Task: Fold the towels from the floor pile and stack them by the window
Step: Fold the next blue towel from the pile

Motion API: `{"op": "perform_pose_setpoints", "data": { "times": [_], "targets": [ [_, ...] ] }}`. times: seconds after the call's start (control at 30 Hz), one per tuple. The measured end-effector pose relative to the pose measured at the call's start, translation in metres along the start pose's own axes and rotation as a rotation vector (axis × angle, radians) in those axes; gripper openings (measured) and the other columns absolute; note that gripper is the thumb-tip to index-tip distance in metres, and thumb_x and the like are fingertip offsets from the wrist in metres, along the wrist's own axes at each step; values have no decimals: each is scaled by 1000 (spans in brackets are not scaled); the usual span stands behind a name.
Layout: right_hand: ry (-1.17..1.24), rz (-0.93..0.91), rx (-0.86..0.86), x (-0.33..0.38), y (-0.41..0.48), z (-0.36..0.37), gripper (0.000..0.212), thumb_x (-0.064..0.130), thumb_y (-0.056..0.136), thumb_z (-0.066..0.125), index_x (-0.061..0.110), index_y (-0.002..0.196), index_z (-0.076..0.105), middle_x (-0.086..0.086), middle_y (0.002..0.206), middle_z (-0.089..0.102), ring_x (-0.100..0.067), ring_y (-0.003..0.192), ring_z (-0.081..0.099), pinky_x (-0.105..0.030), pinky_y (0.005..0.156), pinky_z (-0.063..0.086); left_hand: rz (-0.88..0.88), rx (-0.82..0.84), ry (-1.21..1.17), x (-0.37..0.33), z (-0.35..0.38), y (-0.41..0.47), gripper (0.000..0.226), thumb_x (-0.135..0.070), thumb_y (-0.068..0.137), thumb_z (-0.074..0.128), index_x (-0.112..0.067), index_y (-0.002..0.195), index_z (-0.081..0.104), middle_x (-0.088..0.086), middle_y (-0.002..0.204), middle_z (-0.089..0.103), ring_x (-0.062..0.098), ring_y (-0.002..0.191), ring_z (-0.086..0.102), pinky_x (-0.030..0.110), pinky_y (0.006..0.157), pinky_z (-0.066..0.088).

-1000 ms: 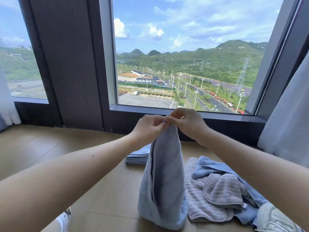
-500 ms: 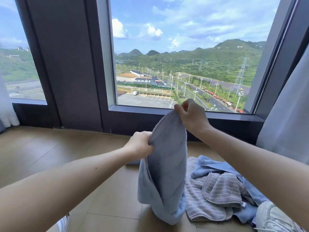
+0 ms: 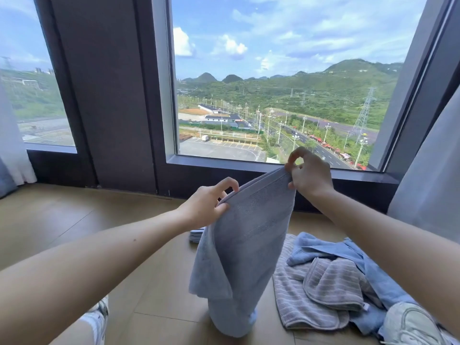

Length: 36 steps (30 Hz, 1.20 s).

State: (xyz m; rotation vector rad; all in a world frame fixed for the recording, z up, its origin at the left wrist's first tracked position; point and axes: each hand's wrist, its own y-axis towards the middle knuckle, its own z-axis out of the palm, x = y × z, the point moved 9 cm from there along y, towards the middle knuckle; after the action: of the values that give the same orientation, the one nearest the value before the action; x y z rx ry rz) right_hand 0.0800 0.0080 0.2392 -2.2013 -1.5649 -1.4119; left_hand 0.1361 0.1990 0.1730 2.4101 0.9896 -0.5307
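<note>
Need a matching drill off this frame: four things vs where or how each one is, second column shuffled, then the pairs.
Things:
1. left hand
2. right hand
3. striped towel
4. folded stack

States:
A. lies crumpled on the floor, right of the hanging towel
B. pinches the hanging towel's higher top corner
C. peeks out from behind the hanging towel, toward the window
D. pinches the hanging towel's lower top corner

Pairs: 1-D, 2-B, 3-A, 4-C
</note>
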Motion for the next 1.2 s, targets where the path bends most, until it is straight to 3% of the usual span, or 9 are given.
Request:
{"op": "perform_pose_setpoints", "data": {
  "times": [0.2,0.4,0.5,0.57,0.7,0.8,0.9,1.07,1.2],
  "targets": [
    [262,82,-7,-8,4,2,21,4,93,53,19,78,52,-2,80,56,-3,38,59,-15,46,54,-40,-86,-33,7,-5,6,22,-15,90,59,-26,108,61,2,93,64,6,66,52,18,66,44],
    [286,29,10,1,1,11,25,6,93,53,22,75,52,-10,96,62,-14,59,68,-25,65,60,-58,53,110,8,11,6,4,-14,81,66,-17,82,64,-4,77,56,14,71,52,16,63,38],
    [287,7,55,4,1,17,24,5,93,54,22,75,55,-2,83,60,-9,58,65,-26,69,59,-83,111,205,17,21,5,20,-11,79,60,-16,64,49,-4,67,51,17,68,46,15,52,34],
    [266,-3,59,4,1,18,25,3,92,55,21,75,59,4,78,59,-7,60,63,-24,69,58,-142,107,213,27,18,6,25,-13,80,58,-18,59,44,-1,69,52,18,69,46,21,55,36],
    [232,-13,28,3,4,17,27,-3,91,50,15,81,68,1,84,65,-12,72,64,-21,76,56,-241,73,143,40,5,6,19,-19,83,55,-19,66,48,-5,67,48,14,66,44,23,54,34],
    [87,15,-8,-4,7,12,26,-2,88,49,11,98,69,-6,104,67,-19,98,63,-25,90,49,-239,-1,20,38,-11,6,8,-23,88,55,-18,82,58,-6,77,56,11,73,51,19,59,38],
    [-60,0,69,-7,4,18,27,9,89,55,14,114,63,-9,122,56,-21,111,53,-19,86,37,-219,-92,-95,37,-27,7,8,-27,88,61,-20,83,62,-5,82,62,10,76,55,21,66,42],
    [-218,-96,195,-2,-4,32,34,17,89,61,15,123,60,-13,122,48,-26,112,49,-18,83,30,-205,-62,-181,39,-29,2,8,-24,84,68,-26,78,63,-4,81,68,9,74,58,20,68,43],
    [-229,-139,128,3,1,29,21,12,91,55,8,108,66,-16,111,58,-23,94,50,-22,74,32,-176,72,-8,41,-13,-3,10,-17,81,68,-27,80,70,-15,70,62,-2,66,56,13,67,43]
  ]
}}
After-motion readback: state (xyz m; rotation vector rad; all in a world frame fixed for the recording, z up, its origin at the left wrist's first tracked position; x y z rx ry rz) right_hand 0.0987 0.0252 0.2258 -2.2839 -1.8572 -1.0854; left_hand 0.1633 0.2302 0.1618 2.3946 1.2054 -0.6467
